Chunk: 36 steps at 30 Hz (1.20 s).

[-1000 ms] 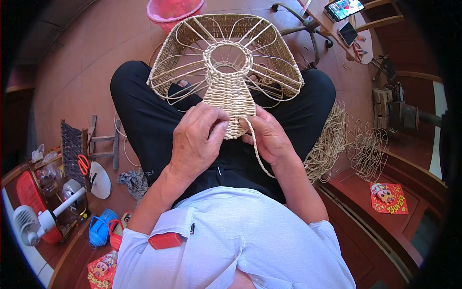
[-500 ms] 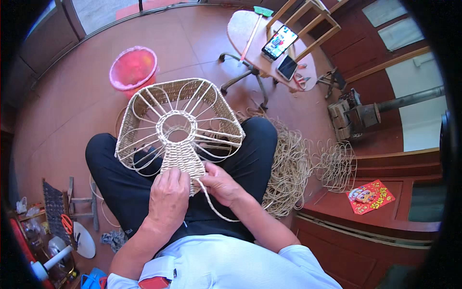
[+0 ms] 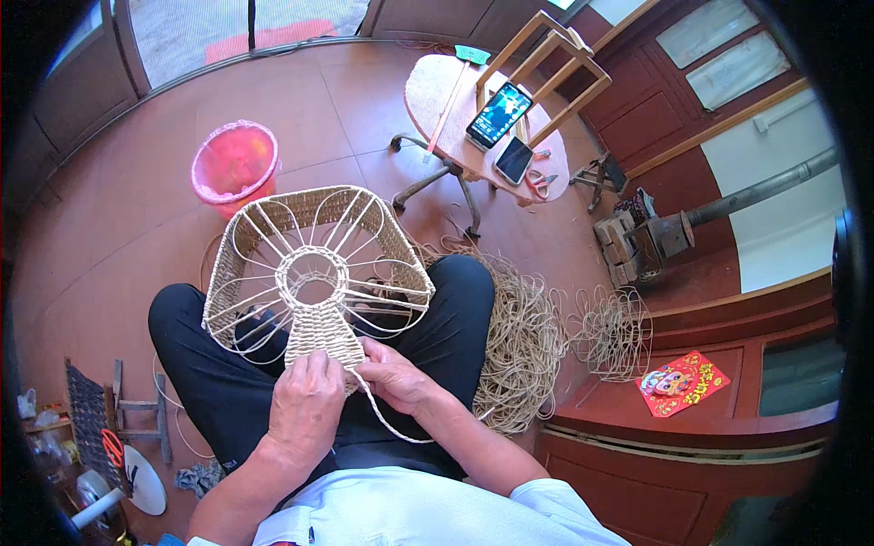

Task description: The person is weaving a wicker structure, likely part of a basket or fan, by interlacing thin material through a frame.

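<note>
A pale woven cord frame (image 3: 228,264) rests across my bent legs, with looped spokes round a braided ring (image 3: 312,252). A tightly woven panel (image 3: 323,332) extends from the ring toward me. My left hand (image 3: 305,400) is closed over the near end of this panel, its fingertips on the weave. My right hand (image 3: 391,378) pinches the panel's right edge, where a loose twisted cord (image 3: 373,408) comes out and curves down toward my lap. The fingertips of both hands are partly hidden by the weave and by each other.
Ahead stand a pink bucket (image 3: 235,164) and a round seat (image 3: 428,91) holding phones (image 3: 499,116), scissors and a wooden frame. Right are tangled cord (image 3: 514,355), a stove pipe (image 3: 756,191) and a red picture (image 3: 683,382). Low left lie orange scissors (image 3: 112,448) and a stool.
The view has tipped upward, bringing more floor, seat and doors in, so the frame and hands appear lower and further left. Both hands remain at the panel's near end.
</note>
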Each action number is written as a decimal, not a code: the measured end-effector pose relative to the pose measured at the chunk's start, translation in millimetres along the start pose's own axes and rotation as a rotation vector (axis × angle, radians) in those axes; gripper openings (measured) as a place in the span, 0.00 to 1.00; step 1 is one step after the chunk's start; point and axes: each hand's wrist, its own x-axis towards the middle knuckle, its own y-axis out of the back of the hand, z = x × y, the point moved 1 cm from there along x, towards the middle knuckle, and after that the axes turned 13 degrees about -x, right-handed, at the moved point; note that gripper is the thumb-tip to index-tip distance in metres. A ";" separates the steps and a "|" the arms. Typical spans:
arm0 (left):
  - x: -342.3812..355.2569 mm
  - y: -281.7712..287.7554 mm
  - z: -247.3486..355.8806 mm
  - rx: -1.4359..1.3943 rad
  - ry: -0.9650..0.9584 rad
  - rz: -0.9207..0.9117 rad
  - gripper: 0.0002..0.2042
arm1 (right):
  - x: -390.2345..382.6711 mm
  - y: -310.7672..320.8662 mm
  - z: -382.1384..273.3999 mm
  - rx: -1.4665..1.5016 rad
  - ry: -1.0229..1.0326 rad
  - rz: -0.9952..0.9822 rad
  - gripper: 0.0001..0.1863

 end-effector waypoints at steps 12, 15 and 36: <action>2.1 4.2 -3.9 -0.124 0.012 -0.015 0.08 | -9.5 -8.8 -9.7 -0.001 0.010 0.018 0.28; -5.4 8.0 -4.6 -0.269 0.064 0.079 0.08 | -9.9 -5.3 -10.5 -0.042 0.040 -0.013 0.29; -11.2 3.4 -12.9 -0.464 0.159 0.191 0.08 | -9.2 -3.6 -9.4 -0.045 0.042 0.007 0.33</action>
